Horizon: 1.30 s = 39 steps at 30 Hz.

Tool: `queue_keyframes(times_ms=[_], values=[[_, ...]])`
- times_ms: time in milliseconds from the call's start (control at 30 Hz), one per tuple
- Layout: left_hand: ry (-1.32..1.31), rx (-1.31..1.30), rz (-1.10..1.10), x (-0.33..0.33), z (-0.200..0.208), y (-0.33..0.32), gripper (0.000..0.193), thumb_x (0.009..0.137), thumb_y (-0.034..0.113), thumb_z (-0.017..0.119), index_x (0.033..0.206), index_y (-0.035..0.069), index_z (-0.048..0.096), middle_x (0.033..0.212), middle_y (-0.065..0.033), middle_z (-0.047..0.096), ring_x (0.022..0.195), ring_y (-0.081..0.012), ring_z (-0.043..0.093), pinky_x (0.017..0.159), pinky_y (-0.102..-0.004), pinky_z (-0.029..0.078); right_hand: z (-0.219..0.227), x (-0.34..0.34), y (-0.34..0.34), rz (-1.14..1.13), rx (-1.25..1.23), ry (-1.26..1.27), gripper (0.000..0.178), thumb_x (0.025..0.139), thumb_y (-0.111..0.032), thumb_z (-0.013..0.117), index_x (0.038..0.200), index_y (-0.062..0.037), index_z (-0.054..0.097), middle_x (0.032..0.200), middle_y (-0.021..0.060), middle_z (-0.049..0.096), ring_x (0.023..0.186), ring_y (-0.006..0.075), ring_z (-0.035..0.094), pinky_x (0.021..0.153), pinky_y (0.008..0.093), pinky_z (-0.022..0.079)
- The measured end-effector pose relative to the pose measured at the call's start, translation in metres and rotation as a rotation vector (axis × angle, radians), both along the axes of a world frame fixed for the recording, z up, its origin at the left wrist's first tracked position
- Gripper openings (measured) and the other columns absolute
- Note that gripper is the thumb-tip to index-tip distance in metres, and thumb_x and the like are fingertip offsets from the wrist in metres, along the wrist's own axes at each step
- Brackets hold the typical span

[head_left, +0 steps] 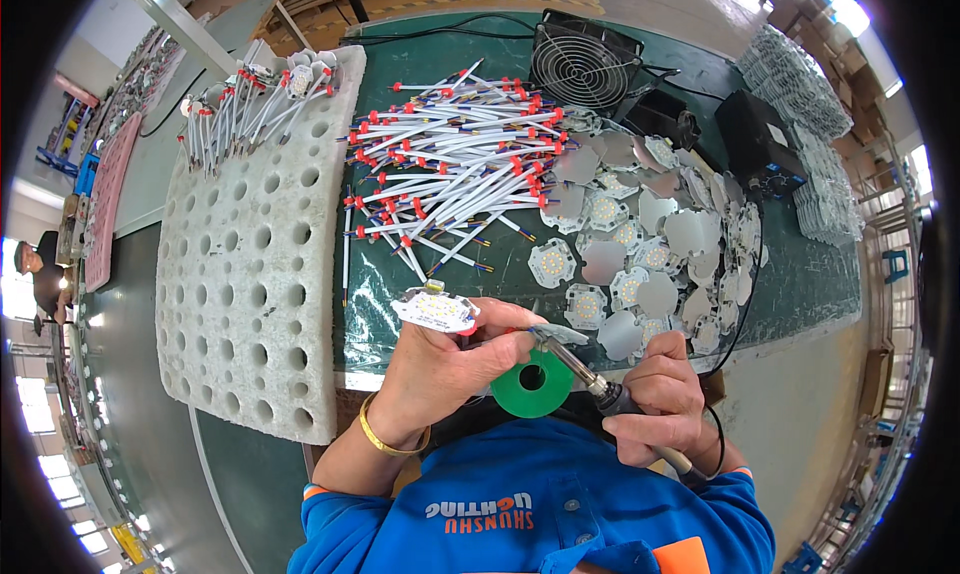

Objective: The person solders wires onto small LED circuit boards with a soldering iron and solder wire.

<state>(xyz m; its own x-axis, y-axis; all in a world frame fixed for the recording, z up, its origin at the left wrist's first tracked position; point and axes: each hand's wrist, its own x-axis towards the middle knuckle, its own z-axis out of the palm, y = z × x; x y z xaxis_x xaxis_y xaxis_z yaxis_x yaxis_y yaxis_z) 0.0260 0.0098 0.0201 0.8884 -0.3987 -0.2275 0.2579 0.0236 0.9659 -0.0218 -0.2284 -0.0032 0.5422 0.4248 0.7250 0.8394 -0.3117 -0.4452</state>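
My left hand [445, 369] is closed in front of me, with a white LED circuit board [437, 311] lying over its fingers, yellow chips facing up. At its thumb and fingertips a second, tilted greyish board [562, 333] shows nearly edge-on. My right hand [655, 399] is wrapped round a soldering iron [612, 395]. The metal end of the iron points left to that second board, by my left fingertips; whether its tip touches is hidden. A green solder spool [515, 399] sits just below the iron's end, between my hands.
White wires with red connectors [450, 164] lie heaped on the green table [480, 299]. Right of them spread many LED boards [605, 259]. A black fan [585, 62] and a black box [760, 142] stand behind. A perforated foam block [245, 264] at left bears wired boards [255, 99].
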Motion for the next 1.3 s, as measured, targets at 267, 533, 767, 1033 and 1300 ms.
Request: queue_keyframes(times_ms=[267, 533, 767, 1033, 1300], values=[[0.096, -0.114, 0.087, 0.004, -0.007, -0.005, 0.016, 0.079, 0.006, 0.065, 0.093, -0.002, 0.066, 0.071, -0.0019, 0.063, 0.063, -0.0051, 0.055, 0.056, -0.0186, 0.044, -0.008, 0.005, 0.009, -0.034, 0.079, 0.008, 0.036, 0.054, -0.001, 0.057, 0.088, -0.0121, 0.063, 0.062, -0.0004, 0.046, 0.051, 0.0159, 0.046, 0.058, 0.032, 0.035], [0.198, -0.197, 0.049, 0.015, -0.019, -0.004, 0.017, 0.08, 0.009, 0.063, 0.093, -0.001, 0.066, 0.073, -0.0036, 0.064, 0.066, -0.0063, 0.055, 0.06, -0.0206, 0.043, -0.003, 0.011, 0.006, 0.035, 0.325, 0.217, 0.029, 0.058, 0.009, 0.051, 0.083, -0.0036, 0.06, 0.061, 0.0039, 0.046, 0.05, 0.0195, 0.045, 0.055, 0.0332, 0.037], [0.233, -0.263, 0.056, 0.018, -0.025, -0.006, 0.015, 0.081, 0.011, 0.062, 0.092, 0.001, 0.066, 0.072, -0.0034, 0.064, 0.061, -0.0051, 0.051, 0.055, -0.0193, 0.039, 0.002, 0.029, 0.023, -0.189, 0.172, 0.036, 0.032, 0.061, 0.012, 0.056, 0.089, -0.0029, 0.059, 0.064, 0.0061, 0.047, 0.052, 0.0214, 0.045, 0.05, 0.0321, 0.037], [0.259, -0.319, -0.032, 0.022, -0.026, -0.01, 0.016, 0.084, 0.014, 0.063, 0.095, 0.003, 0.066, 0.072, -0.001, 0.064, 0.06, -0.0035, 0.05, 0.054, -0.0176, 0.038, 0.001, 0.04, 0.05, -0.379, 0.195, 0.131, 0.035, 0.061, 0.006, 0.072, 0.091, -0.0064, 0.058, 0.072, 0.009, 0.057, 0.06, 0.0213, 0.057, 0.049, 0.0285, 0.044], [0.122, -0.244, -0.139, 0.034, -0.031, -0.002, 0.024, 0.085, 0.023, 0.065, 0.097, 0.002, 0.064, 0.071, -0.0013, 0.064, 0.06, -0.0043, 0.055, 0.053, -0.0167, 0.041, 0.013, 0.043, 0.042, -0.282, 0.245, 0.285, 0.027, 0.066, 0.006, 0.069, 0.088, -0.0049, 0.058, 0.077, 0.0088, 0.06, 0.063, 0.0193, 0.058, 0.057, 0.0284, 0.046]])
